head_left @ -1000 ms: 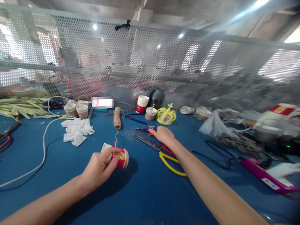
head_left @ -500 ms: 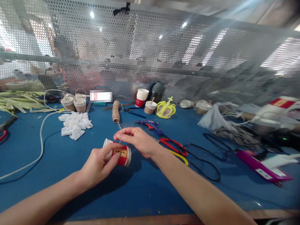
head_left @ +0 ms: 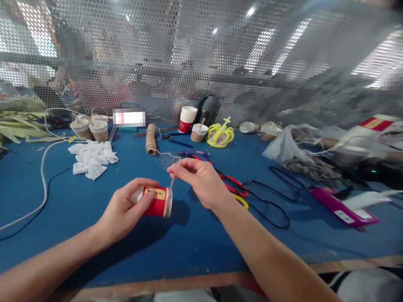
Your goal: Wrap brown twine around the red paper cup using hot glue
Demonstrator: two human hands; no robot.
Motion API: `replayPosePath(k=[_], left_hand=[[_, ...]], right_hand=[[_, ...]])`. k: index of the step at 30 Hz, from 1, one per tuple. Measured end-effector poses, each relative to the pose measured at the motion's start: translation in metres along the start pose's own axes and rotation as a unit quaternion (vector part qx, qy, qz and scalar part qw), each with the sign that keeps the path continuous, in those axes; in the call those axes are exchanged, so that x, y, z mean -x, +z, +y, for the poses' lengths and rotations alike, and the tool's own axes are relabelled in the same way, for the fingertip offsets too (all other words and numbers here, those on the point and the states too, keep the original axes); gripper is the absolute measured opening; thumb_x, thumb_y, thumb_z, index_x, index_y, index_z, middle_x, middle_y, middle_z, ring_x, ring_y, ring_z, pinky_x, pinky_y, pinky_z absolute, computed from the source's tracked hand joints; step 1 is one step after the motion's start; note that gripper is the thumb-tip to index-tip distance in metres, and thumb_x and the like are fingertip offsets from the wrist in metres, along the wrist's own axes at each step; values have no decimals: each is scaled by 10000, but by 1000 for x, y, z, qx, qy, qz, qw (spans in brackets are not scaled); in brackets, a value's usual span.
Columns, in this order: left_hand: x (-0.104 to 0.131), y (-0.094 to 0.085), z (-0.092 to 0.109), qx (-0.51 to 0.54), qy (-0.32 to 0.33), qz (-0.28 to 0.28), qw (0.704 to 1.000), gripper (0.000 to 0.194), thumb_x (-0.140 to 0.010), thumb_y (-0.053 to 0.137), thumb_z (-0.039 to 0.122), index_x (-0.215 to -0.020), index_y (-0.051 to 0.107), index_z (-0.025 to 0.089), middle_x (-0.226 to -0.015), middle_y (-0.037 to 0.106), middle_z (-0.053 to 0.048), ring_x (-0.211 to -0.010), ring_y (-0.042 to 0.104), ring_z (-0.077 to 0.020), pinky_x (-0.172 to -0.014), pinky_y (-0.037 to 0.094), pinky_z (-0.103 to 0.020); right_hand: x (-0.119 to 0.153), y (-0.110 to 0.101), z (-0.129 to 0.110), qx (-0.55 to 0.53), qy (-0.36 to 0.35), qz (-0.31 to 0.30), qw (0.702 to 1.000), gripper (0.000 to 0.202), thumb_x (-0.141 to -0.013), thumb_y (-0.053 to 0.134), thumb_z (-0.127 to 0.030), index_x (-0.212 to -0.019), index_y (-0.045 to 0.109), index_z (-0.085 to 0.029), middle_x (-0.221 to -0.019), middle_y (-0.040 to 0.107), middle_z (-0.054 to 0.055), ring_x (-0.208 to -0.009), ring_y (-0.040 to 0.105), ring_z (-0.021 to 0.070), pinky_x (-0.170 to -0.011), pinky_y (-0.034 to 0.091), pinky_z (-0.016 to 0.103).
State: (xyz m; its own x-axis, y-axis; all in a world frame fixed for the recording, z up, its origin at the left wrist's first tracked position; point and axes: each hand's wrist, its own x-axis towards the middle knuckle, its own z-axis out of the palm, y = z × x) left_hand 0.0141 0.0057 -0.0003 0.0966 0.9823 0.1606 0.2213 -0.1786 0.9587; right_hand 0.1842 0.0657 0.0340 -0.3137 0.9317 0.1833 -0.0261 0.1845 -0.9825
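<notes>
A red and white paper cup (head_left: 155, 207) lies sideways in my left hand (head_left: 122, 212), whose fingers and thumb are wrapped round it. Twine is wound round the cup's end on the right. My right hand (head_left: 199, 180) pinches the twine (head_left: 172, 182) just above and right of that end, its fingers closed. From the pinch the strand runs back to a twine roll (head_left: 150, 140) lying on the blue table (head_left: 179, 250).
White cloth (head_left: 93, 158) and twine-covered cups (head_left: 98, 130) are at left. Stacked paper cups (head_left: 187, 119), a yellow crown (head_left: 220, 136) and a dark jug (head_left: 210, 110) stand behind. A glue gun (head_left: 197, 155), red-handled tool (head_left: 234, 185), black cable and purple power strip (head_left: 344, 209) lie rightward.
My right hand has moved right, away from the cup, drawing the twine to the cup's end. The cup has turned in my left hand, and the view has tipped downward.
</notes>
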Motion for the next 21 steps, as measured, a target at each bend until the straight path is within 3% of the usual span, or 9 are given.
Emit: replayPosePath(k=[6, 21], left_hand=[[-4, 0, -3, -1, -31, -8, 999, 307, -795, 521, 374, -972, 598, 135, -850, 668, -58, -634, 567, -118, -570, 453, -200], [-1, 0, 4, -33, -9, -4, 999, 293, -784, 526, 365, -945, 620, 139, -847, 686, -63, -619, 591, -124, -536, 463, -197]], right_hand=[[3, -1, 0, 22, -6, 1, 1000, 163, -686, 676, -326, -639, 639, -175, -650, 639, -11, -657, 573, 105, -679, 452, 260], [0, -2, 8, 106, -1, 23, 994, 205, -727, 622, -347, -635, 602, -164, -636, 622, 1, -629, 548, 113, -639, 427, 261]])
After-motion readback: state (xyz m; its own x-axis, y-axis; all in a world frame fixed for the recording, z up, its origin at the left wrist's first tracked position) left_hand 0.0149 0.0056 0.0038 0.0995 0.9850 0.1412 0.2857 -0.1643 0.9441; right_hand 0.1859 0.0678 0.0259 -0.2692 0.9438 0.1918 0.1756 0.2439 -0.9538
